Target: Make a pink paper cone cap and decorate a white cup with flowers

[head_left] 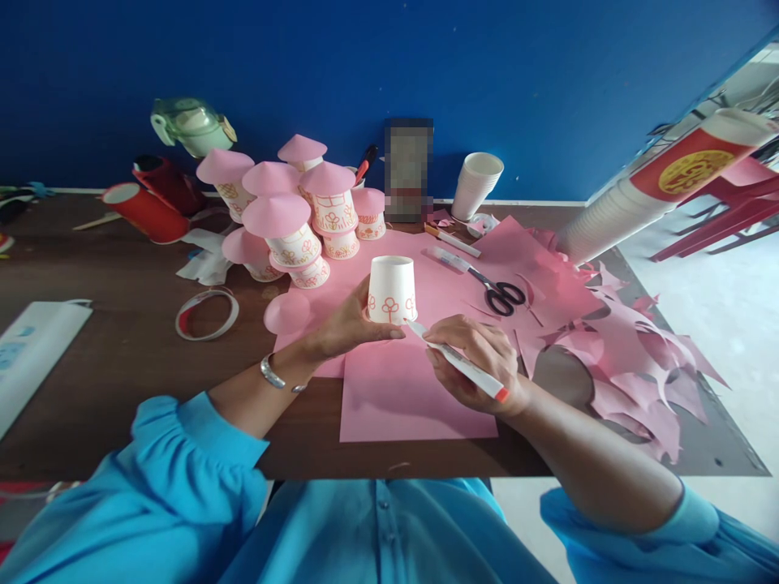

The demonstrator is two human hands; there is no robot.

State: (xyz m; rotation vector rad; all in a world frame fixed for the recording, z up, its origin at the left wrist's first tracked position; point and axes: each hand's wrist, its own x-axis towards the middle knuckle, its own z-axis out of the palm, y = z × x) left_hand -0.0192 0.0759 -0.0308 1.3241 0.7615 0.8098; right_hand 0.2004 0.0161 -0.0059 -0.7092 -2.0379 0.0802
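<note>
A white paper cup is held upside down in my left hand, its thumb along the lower edge and its fingers behind. Red-orange flowers are drawn around the cup's lower part. My right hand grips a white marker pen with a red end. The pen's tip meets or almost meets the cup's lower edge near the drawn flowers. Under both hands lie pink paper sheets. Left of the cup stand several decorated cups with pink cone roofs, some stacked on others.
Black-handled scissors lie on the pink paper, with pink scraps to their right. A roll of tape is at left. White cups are stacked by the blue wall. A long cup sleeve leans at right.
</note>
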